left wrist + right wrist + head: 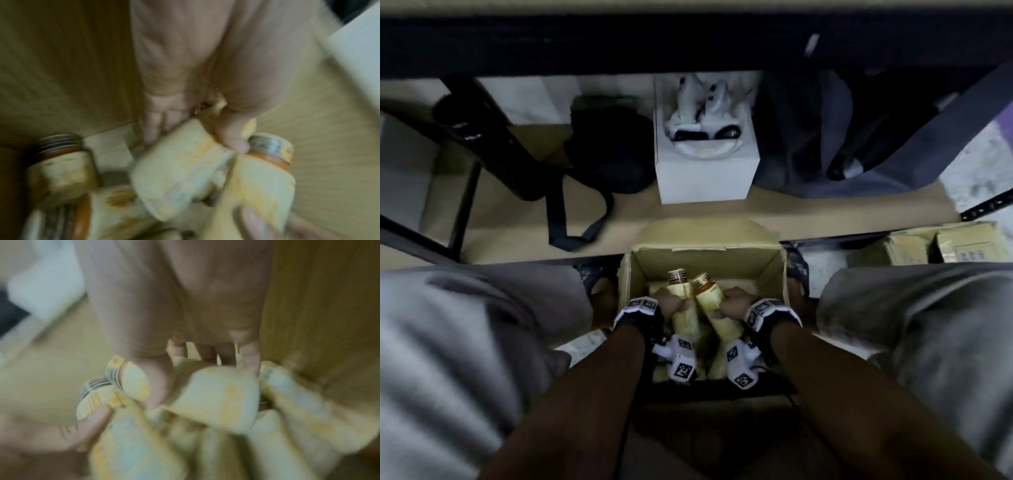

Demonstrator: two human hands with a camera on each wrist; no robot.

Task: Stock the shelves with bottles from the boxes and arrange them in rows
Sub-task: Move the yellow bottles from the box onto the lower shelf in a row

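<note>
An open cardboard box [643,274] sits on the floor between my knees, with several yellow-labelled amber bottles inside. My left hand [671,305] grips one bottle [681,291] round its body, metal cap pointing away from me. My right hand [731,301] grips a second bottle [707,291] right beside it; the two bottles nearly touch. In the left wrist view, the left hand [193,136] wraps its bottle [180,170], and another bottle [59,165] stands in the box corner. The right wrist view is blurred; the right hand [203,374] wraps its bottle [216,394].
The low shelf board [517,219] lies just beyond the box. On it stand a white box [705,178] with a white device on top, a black bag [606,150] with a strap, and dark fabric [842,137]. Small cardboard boxes [945,246] sit at right.
</note>
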